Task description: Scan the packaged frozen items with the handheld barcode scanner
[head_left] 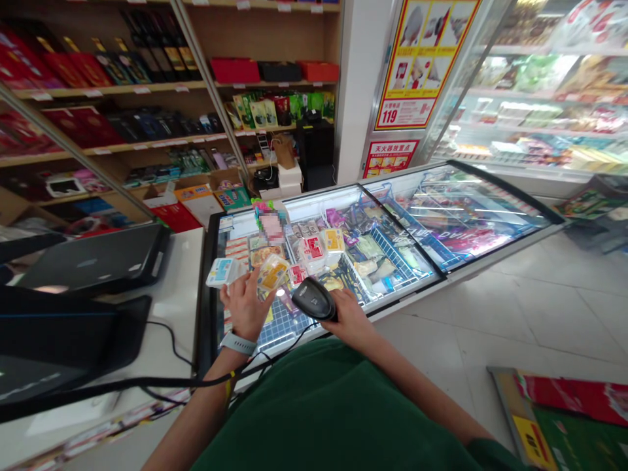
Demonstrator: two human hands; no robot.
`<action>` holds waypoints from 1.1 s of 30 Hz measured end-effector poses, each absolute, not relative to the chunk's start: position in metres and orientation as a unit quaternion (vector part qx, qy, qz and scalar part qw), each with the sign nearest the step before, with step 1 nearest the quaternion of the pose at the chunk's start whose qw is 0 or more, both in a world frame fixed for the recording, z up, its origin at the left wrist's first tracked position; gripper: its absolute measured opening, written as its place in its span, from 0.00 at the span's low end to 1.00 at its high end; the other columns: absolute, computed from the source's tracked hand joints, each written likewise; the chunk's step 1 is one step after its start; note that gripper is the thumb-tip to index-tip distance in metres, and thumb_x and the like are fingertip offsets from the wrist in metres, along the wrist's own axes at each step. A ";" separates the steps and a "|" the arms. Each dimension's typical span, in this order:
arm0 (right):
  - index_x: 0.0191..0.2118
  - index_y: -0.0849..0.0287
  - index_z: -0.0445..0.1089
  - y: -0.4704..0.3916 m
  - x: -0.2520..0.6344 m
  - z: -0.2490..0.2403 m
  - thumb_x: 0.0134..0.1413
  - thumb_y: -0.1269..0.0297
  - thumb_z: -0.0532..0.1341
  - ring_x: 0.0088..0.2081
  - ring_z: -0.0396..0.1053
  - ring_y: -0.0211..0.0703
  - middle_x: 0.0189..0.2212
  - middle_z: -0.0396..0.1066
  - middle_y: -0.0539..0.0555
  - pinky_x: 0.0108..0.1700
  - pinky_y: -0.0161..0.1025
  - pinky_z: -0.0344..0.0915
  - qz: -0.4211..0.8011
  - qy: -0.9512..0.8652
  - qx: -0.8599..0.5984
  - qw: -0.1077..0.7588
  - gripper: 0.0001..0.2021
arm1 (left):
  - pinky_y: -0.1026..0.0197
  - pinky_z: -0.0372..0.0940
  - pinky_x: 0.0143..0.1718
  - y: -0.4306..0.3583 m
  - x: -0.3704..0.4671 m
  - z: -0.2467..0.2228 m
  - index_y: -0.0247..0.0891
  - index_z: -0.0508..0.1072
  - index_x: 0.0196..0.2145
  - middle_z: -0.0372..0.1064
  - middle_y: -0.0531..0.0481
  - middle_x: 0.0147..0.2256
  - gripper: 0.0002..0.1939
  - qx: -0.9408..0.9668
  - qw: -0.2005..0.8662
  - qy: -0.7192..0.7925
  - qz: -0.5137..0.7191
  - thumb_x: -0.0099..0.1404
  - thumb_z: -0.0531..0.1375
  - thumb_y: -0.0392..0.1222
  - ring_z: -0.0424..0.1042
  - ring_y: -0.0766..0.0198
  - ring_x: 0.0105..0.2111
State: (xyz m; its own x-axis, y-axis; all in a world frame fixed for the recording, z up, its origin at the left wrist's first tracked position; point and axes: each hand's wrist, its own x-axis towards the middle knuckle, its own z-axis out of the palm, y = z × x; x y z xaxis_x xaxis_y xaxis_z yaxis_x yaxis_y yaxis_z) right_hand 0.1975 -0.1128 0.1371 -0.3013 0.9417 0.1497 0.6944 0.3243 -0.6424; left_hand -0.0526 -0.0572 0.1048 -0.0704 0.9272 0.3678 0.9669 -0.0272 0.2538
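Note:
My right hand [349, 315] is wrapped round the handle of a black barcode scanner [314, 299], its head pointing left over the freezer's glass lid. Beside it, my left hand [245, 304], with a pale watch strap on the wrist, grips a clear plastic tub with a yellow label [273, 272] between thumb and index finger. The tub looks tilted. Just left of those fingers is a blue-labelled tub [223, 271] on the glass. To the right stand red-labelled tubs [312, 248] and another yellow-labelled tub [334, 242].
The chest freezer [324, 194] holds bagged goods in blue wire baskets. A counter [181, 288] with a black monitor-like device [98, 258] stands left. The scanner's black cable [299, 337] runs low past my body. Shelves [275, 39] rise behind; a box [564, 418] lies at lower right.

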 end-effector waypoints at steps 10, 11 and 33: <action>0.40 0.60 0.66 -0.111 0.197 0.135 0.48 0.67 0.66 0.43 0.67 0.50 0.38 0.70 0.56 0.54 0.49 0.55 0.249 -0.767 -0.537 0.247 0.13 | 0.43 0.40 0.62 -0.055 -0.056 0.098 0.38 0.65 0.60 0.68 0.38 0.52 0.32 -0.688 0.076 -0.676 -0.252 0.61 0.61 0.53 0.64 0.47 0.54; 0.40 0.60 0.66 -0.111 0.197 0.136 0.48 0.67 0.66 0.43 0.67 0.50 0.38 0.70 0.56 0.55 0.50 0.54 0.250 -0.767 -0.538 0.244 0.13 | 0.43 0.40 0.62 -0.055 -0.057 0.097 0.38 0.65 0.60 0.69 0.37 0.51 0.32 -0.689 0.079 -0.673 -0.255 0.60 0.61 0.53 0.64 0.47 0.53; 0.41 0.60 0.66 -0.107 0.197 0.131 0.49 0.66 0.66 0.43 0.67 0.52 0.39 0.71 0.57 0.54 0.50 0.56 0.255 -0.768 -0.536 0.241 0.13 | 0.47 0.57 0.54 -0.020 -0.141 0.093 0.39 0.68 0.56 0.69 0.41 0.48 0.33 -0.522 0.047 -0.814 -0.250 0.56 0.61 0.58 0.66 0.47 0.51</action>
State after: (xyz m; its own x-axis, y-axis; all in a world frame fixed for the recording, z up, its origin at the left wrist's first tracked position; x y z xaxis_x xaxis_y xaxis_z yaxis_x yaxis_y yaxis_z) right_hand 0.1974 -0.1070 0.1312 -0.3106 0.9456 0.0969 0.7003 0.2966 -0.6493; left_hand -0.1413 -0.0202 0.0926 -0.4507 0.8263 0.3378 0.8737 0.3305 0.3570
